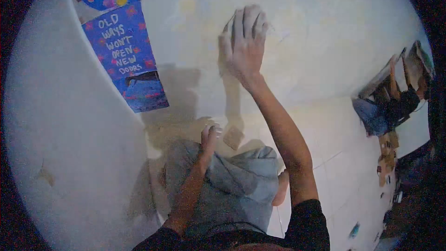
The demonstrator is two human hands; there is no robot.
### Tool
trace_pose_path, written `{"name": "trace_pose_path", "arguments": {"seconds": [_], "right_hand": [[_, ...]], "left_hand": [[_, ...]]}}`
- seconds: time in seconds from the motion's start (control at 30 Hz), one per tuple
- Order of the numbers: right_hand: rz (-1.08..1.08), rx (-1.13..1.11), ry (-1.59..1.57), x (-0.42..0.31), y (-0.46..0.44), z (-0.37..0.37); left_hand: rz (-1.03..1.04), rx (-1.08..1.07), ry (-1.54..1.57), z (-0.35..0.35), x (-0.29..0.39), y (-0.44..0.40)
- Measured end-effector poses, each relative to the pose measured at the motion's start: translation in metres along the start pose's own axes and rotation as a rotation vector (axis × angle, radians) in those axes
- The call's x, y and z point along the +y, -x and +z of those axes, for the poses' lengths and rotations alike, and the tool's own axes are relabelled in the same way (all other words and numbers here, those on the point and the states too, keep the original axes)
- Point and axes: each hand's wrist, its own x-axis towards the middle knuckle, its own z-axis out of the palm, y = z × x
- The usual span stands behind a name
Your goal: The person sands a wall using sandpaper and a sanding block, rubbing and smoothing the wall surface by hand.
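My right hand [245,46] lies against the pale, patchy wall [316,32], arm stretched up. Its fingers are extended and look coated with whitish-grey dust. Whether anything is beneath the palm is hidden. Low in front, my left hand [210,140] is over my knee, its fingers loosely curled and a little apart; I see nothing in them. Their tips look whitish. Beside this hand, near the foot of the wall, is a small brown square piece [233,137], its material unclear.
A blue painted poster [121,46] with white lettering hangs at the left, next to a wall corner. Another plain wall [69,125] rises on that side. Light floor tiles [334,167] extend right. Another person [402,97] sits at the far right, near brown cardboard-like pieces [388,153].
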Motion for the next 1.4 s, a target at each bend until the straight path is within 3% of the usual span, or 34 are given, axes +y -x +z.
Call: {"name": "trace_pose_path", "arguments": {"seconds": [0.03, 0.2, 0.27, 0.3, 0.37, 0.5, 0.57, 0.6, 0.67, 0.7, 0.77, 0.8, 0.87, 0.93, 1.0, 1.07, 1.13, 1.23, 1.33, 1.4], "right_hand": [[-0.047, -0.135, 0.038, -0.003, 0.004, -0.001], [-0.208, -0.019, -0.005, -0.012, -0.065, 0.012], [-0.014, 0.152, -0.055, -0.008, -0.099, 0.006], [-0.009, 0.156, -0.062, -0.005, -0.102, 0.005], [0.213, 0.097, -0.231, 0.004, -0.105, -0.008], [0.215, 0.231, -0.079, 0.006, -0.037, 0.011], [0.18, -0.008, 0.029, -0.008, -0.004, 0.011], [0.181, -0.003, 0.032, -0.017, -0.001, 0.007], [0.014, -0.225, 0.01, -0.029, 0.001, 0.004], [0.02, -0.214, 0.015, -0.03, -0.008, 0.002], [-0.084, -0.154, -0.042, -0.028, -0.039, -0.004], [-0.082, -0.151, -0.041, -0.024, -0.053, -0.004], [0.05, 0.008, -0.03, -0.013, -0.079, -0.006], [0.12, 0.052, -0.074, -0.009, -0.077, -0.012], [0.368, 0.034, -0.167, -0.008, -0.05, -0.009], [0.299, 0.106, -0.123, -0.004, -0.011, 0.005], [0.213, -0.132, -0.043, -0.015, 0.016, -0.001], [0.127, -0.224, -0.068, -0.028, 0.014, -0.005], [-0.013, -0.208, -0.045, -0.014, -0.024, -0.005], [0.075, -0.09, -0.067, -0.002, -0.058, -0.014]], "left_hand": [[-0.012, 0.014, -0.007, 0.002, 0.01, 0.007], [0.117, 0.08, -0.183, -0.014, -0.026, -0.017], [0.123, -0.017, -0.148, -0.018, -0.032, -0.022], [0.126, -0.01, -0.155, -0.021, -0.036, -0.026], [0.183, -0.056, 0.009, -0.021, -0.045, -0.026], [0.071, 0.082, -0.004, -0.002, 0.007, 0.008], [0.081, -0.003, -0.011, -0.013, -0.025, -0.004], [0.083, -0.007, -0.013, -0.015, -0.042, -0.015], [0.39, -0.054, -0.193, -0.02, -0.068, -0.034], [0.397, -0.063, -0.201, -0.021, -0.067, -0.035], [0.161, -0.083, 0.001, -0.024, -0.064, -0.037], [0.163, -0.084, -0.001, -0.022, -0.058, -0.035], [0.077, 0.062, -0.151, -0.016, -0.042, -0.028], [0.126, 0.028, -0.129, -0.02, -0.049, -0.03], [0.178, -0.006, -0.107, -0.025, -0.056, -0.034], [0.068, -0.138, 0.083, -0.028, -0.06, -0.036], [0.079, -0.127, 0.08, -0.021, -0.044, -0.018], [0.061, -0.077, 0.056, -0.011, -0.032, -0.015], [-0.019, 0.013, -0.038, -0.013, -0.039, -0.027], [-0.067, 0.066, -0.112, -0.026, -0.056, -0.047]]}}
